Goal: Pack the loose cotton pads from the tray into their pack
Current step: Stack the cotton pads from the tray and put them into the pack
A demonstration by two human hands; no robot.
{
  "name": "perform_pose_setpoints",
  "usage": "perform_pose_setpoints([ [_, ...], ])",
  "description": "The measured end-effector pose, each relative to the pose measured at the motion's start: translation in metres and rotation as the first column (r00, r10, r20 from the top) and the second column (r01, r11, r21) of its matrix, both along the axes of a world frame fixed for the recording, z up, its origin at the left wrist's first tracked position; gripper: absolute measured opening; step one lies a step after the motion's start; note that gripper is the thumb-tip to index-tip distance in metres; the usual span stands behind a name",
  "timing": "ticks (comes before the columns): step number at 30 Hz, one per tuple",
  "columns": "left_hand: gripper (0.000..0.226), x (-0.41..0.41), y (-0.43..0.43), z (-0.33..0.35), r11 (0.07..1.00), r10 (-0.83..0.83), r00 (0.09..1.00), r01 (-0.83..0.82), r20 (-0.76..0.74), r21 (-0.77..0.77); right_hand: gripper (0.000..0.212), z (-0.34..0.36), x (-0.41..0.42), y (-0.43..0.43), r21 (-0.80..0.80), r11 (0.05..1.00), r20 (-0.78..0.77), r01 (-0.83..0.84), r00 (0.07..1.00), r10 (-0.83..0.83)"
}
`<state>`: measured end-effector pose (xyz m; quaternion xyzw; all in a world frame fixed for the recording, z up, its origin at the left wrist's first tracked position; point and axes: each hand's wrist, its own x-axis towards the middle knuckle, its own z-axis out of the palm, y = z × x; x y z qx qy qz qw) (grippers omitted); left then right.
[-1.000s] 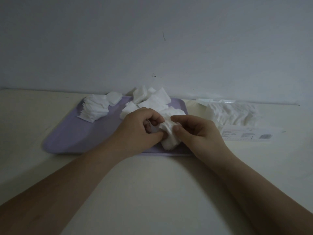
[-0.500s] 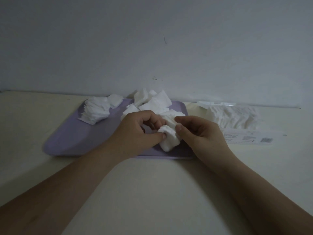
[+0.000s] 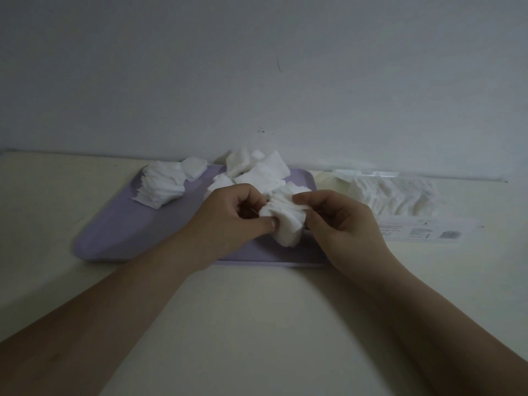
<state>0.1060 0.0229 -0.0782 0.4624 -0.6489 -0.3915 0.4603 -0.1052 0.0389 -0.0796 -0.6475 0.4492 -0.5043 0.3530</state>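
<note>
Since the earlier frame, the held bunch of pads (image 3: 285,221) has fanned out wider between the hands. A plain wall (image 3: 257,67) stands beyond both hands. Both forearms lie over the pale counter (image 3: 257,324). On it, a lavender tray (image 3: 128,224) lies beneath the hands and reaches well to the left of them. The clear pack (image 3: 400,195), partly filled with pads, lies on the counter just right of the right hand. A neat stack of pads (image 3: 161,185) sits on the tray, far left of the left hand. A loose pile of pads (image 3: 257,170) lies just beyond both hands. The left hand (image 3: 228,221) pinches the bunch between thumb and curled fingers. The right hand (image 3: 343,224) grips its right edge with curled fingers.
</note>
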Motion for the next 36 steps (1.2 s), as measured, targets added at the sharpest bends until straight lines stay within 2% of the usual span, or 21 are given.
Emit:
perform_pose_setpoints([
  [3,0.022,0.000,0.000,-0.002,1.000,0.010,0.999,-0.009,0.031,-0.030,0.021,0.001,-0.001,0.000,0.031,0.999,0.069,-0.042,0.997,0.040],
  [5,0.022,0.001,0.000,-0.002,0.999,0.008,0.999,-0.007,0.044,-0.038,0.028,0.004,-0.001,0.002,0.081,0.993,0.064,-0.084,0.995,0.079],
  [8,0.031,0.001,-0.002,-0.003,0.998,0.007,0.996,-0.002,0.089,-0.056,0.049,0.002,0.001,0.004,-0.009,0.999,-0.215,-0.050,0.975,0.047],
  [11,0.067,0.001,-0.002,-0.002,0.996,-0.029,0.983,0.043,0.182,-0.075,0.057,0.002,0.002,0.005,-0.079,0.997,-0.325,-0.018,0.946,-0.009],
  [12,0.069,0.001,-0.002,-0.002,0.992,-0.055,0.971,0.079,0.233,-0.096,0.058,0.002,0.001,0.005,-0.084,0.996,-0.343,-0.022,0.939,-0.009],
  [14,0.044,0.002,-0.003,-0.002,0.984,-0.093,0.949,0.134,0.301,-0.121,0.058,0.003,0.002,0.005,-0.086,0.996,-0.375,-0.023,0.927,-0.010],
  [15,0.030,0.003,-0.003,-0.002,0.984,-0.097,0.946,0.138,0.309,-0.115,0.059,0.004,0.003,0.006,-0.073,0.997,-0.373,-0.020,0.928,-0.009],
  [16,0.025,0.004,-0.004,-0.002,0.985,-0.105,0.947,0.142,0.304,-0.099,0.060,0.006,0.003,0.008,-0.056,0.998,-0.358,-0.016,0.934,-0.005],
  [22,0.038,0.007,-0.002,0.011,0.978,-0.207,0.936,0.198,0.285,0.061,0.061,0.011,0.014,0.013,0.035,0.999,-0.288,0.005,0.958,0.005],
  [25,0.036,0.006,-0.002,0.009,0.988,-0.151,0.948,0.147,0.279,0.035,0.075,0.009,0.021,0.016,0.078,0.997,-0.293,-0.007,0.956,0.029],
  [30,0.032,-0.003,0.003,0.009,0.992,-0.120,0.932,0.126,0.343,0.003,0.095,0.004,0.030,0.020,0.231,0.958,-0.096,-0.169,0.976,0.196],
  [33,0.027,0.001,0.002,0.010,0.995,-0.096,0.943,0.095,0.318,0.019,0.086,0.005,0.030,0.021,0.178,0.972,-0.057,-0.152,0.985,0.165],
  [36,0.025,0.000,0.005,0.014,0.996,-0.069,0.959,0.082,0.273,-0.038,0.057,0.010,0.024,0.018,0.028,0.997,-0.078,-0.067,0.995,0.069],
])
